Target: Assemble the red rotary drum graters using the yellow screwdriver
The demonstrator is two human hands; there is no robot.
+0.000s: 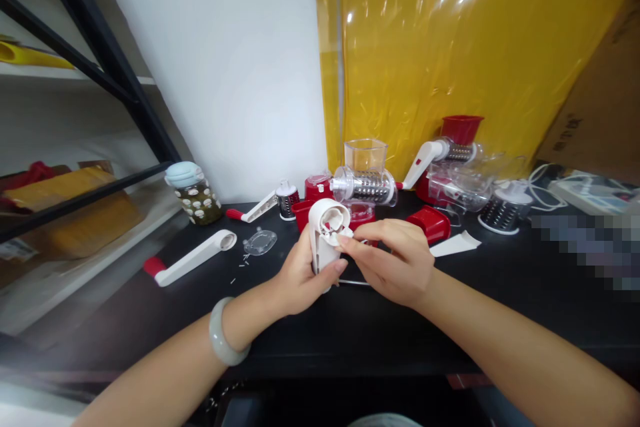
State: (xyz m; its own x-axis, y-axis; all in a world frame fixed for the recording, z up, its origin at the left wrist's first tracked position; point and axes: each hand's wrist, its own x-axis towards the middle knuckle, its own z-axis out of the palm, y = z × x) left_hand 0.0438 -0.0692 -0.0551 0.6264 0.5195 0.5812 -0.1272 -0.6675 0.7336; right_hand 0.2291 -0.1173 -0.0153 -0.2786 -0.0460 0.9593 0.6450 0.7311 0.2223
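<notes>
My left hand [303, 278] is wrapped round a white plastic grater housing [317, 228], its round open end turned up and toward me. At that opening, my right hand [395, 261] pinches a small white plastic part [342, 238] between thumb and fingers. The part touches the rim; whether it sits inside cannot be made out. Behind the hands stands a rotary grater with a clear hopper [366, 155] and a metal drum [373, 185]. A red plastic piece [303, 215] is partly hidden behind the housing.
On the black table [280, 340] lie a white crank handle with a red knob [197, 259], a clear disc [260, 241], several small screws [243, 260] and a second crank [260, 207]. A jar [194, 193] stands left. An assembled grater [453, 163] and a loose drum [506, 208] are right.
</notes>
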